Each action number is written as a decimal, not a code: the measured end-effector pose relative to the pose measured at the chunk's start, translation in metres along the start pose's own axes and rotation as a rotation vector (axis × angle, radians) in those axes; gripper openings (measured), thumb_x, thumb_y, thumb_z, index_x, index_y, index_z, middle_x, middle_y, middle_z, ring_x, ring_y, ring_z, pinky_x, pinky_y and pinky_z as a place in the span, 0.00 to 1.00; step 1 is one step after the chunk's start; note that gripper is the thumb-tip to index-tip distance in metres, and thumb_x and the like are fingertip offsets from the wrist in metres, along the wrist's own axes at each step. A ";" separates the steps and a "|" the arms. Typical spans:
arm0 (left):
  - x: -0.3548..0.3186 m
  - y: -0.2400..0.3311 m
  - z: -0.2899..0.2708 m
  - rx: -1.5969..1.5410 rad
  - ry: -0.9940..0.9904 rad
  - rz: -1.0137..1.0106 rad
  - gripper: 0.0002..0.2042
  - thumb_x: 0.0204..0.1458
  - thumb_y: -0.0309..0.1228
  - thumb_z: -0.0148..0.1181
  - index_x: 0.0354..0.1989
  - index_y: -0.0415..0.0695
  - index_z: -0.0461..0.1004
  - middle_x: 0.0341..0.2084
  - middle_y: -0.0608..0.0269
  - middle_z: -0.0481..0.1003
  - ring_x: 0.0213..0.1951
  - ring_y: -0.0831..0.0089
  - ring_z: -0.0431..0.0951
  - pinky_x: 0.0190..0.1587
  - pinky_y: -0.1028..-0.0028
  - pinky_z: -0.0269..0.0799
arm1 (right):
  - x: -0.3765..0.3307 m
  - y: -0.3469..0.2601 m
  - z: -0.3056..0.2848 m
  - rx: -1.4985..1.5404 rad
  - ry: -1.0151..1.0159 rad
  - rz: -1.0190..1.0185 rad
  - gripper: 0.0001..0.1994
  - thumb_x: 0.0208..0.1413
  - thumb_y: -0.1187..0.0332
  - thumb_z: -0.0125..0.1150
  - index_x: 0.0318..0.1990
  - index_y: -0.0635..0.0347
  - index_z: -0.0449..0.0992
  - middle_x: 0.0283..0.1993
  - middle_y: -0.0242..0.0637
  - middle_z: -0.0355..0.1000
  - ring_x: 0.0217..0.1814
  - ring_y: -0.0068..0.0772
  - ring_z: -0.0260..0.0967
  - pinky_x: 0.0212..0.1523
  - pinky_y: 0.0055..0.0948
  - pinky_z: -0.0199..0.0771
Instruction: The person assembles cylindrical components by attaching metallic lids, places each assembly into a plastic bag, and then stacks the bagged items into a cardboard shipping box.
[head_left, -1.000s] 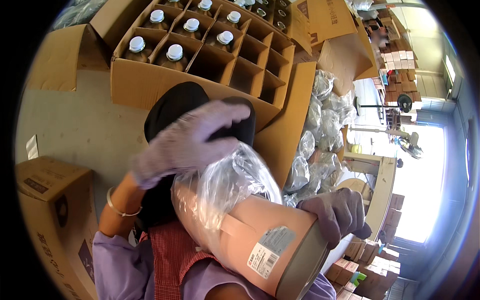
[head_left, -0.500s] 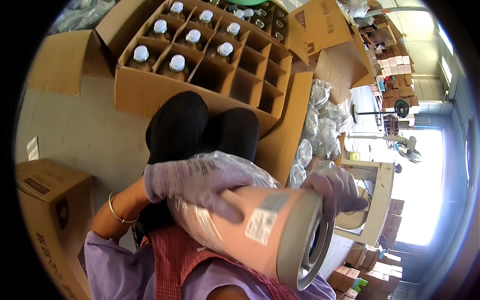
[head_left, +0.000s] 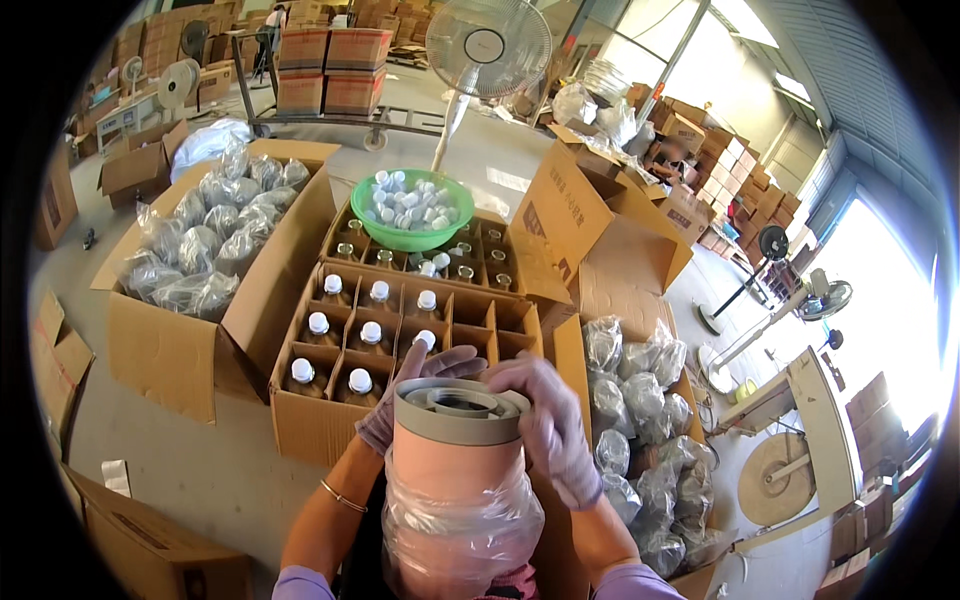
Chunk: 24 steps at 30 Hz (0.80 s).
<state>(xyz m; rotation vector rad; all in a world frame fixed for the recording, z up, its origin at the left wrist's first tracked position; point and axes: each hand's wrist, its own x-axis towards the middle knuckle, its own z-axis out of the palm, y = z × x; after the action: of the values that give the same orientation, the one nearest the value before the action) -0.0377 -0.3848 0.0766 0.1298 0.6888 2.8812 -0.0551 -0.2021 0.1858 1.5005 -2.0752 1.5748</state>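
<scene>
Upright in front of me stands a pink cylindrical vessel with a grey collar and a round opening on top. Clear plastic film is bunched around its lower part. My left hand, in a grey-purple glove, is behind the collar's left side with fingers stretched out. On the right, my gloved right hand has its fingers curled over the collar's edge. Just beyond is a divided carton holding several white-capped bottles; some of its compartments to the right hold no bottle.
A green bowl of white caps rests on a second carton of uncapped bottles. Cartons of plastic-wrapped items stand left and right. A standing fan is behind, and a cream-coloured machine stands at far right.
The vessel has gone from lying tilted across my lap to upright. My left hand has moved from its side to the collar. My view has turned and now takes in more of the room.
</scene>
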 end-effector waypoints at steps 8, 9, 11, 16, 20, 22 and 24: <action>-0.056 0.025 0.012 0.605 0.133 0.493 0.28 0.66 0.51 0.43 0.60 0.37 0.66 0.50 0.53 0.75 0.53 0.64 0.74 0.60 0.65 0.69 | -0.052 0.087 -0.046 -0.325 -0.046 0.340 0.26 0.58 0.52 0.55 0.55 0.64 0.73 0.53 0.49 0.72 0.59 0.49 0.69 0.59 0.41 0.68; -0.056 0.030 0.013 0.710 0.216 0.598 0.26 0.67 0.48 0.44 0.60 0.37 0.65 0.50 0.53 0.75 0.54 0.64 0.74 0.61 0.65 0.68 | -0.051 0.075 -0.039 -0.001 0.051 0.335 0.30 0.58 0.48 0.55 0.57 0.66 0.71 0.57 0.50 0.70 0.62 0.47 0.67 0.62 0.40 0.65; -0.050 0.017 0.027 0.477 0.242 0.500 0.28 0.67 0.50 0.42 0.62 0.37 0.63 0.54 0.52 0.72 0.57 0.62 0.71 0.64 0.64 0.63 | -0.023 0.015 -0.010 0.222 -0.005 0.120 0.38 0.57 0.38 0.53 0.57 0.69 0.70 0.61 0.51 0.66 0.65 0.46 0.63 0.66 0.40 0.60; -0.056 0.014 0.026 0.843 0.017 0.497 0.32 0.65 0.55 0.39 0.61 0.35 0.65 0.54 0.51 0.71 0.59 0.63 0.68 0.64 0.65 0.60 | -0.032 0.092 -0.016 -0.081 -0.117 0.113 0.33 0.60 0.41 0.52 0.54 0.67 0.72 0.58 0.51 0.69 0.63 0.50 0.64 0.63 0.42 0.63; -0.062 0.018 0.008 1.025 0.088 0.553 0.28 0.62 0.47 0.49 0.63 0.37 0.65 0.53 0.52 0.70 0.57 0.63 0.68 0.63 0.65 0.58 | -0.047 0.087 -0.011 0.102 0.088 0.270 0.33 0.61 0.44 0.50 0.57 0.68 0.71 0.59 0.52 0.68 0.65 0.48 0.63 0.66 0.40 0.59; -0.064 0.013 0.019 0.986 0.162 0.567 0.30 0.60 0.46 0.53 0.64 0.38 0.64 0.55 0.52 0.70 0.58 0.62 0.68 0.66 0.64 0.55 | -0.024 0.049 0.003 0.176 0.074 0.046 0.41 0.59 0.34 0.47 0.59 0.69 0.69 0.61 0.53 0.66 0.66 0.49 0.62 0.67 0.40 0.57; -0.068 0.000 0.057 0.990 0.285 0.668 0.32 0.57 0.46 0.56 0.66 0.38 0.62 0.57 0.51 0.70 0.60 0.60 0.69 0.70 0.62 0.49 | -0.016 0.045 0.009 0.094 -0.014 -0.010 0.44 0.57 0.30 0.44 0.60 0.66 0.69 0.61 0.52 0.65 0.66 0.50 0.62 0.67 0.41 0.57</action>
<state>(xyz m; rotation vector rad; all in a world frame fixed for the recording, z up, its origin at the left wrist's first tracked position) 0.0359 -0.3725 0.1244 0.0768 2.4666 2.7765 -0.0775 -0.2013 0.1421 1.5537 -2.0245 1.6852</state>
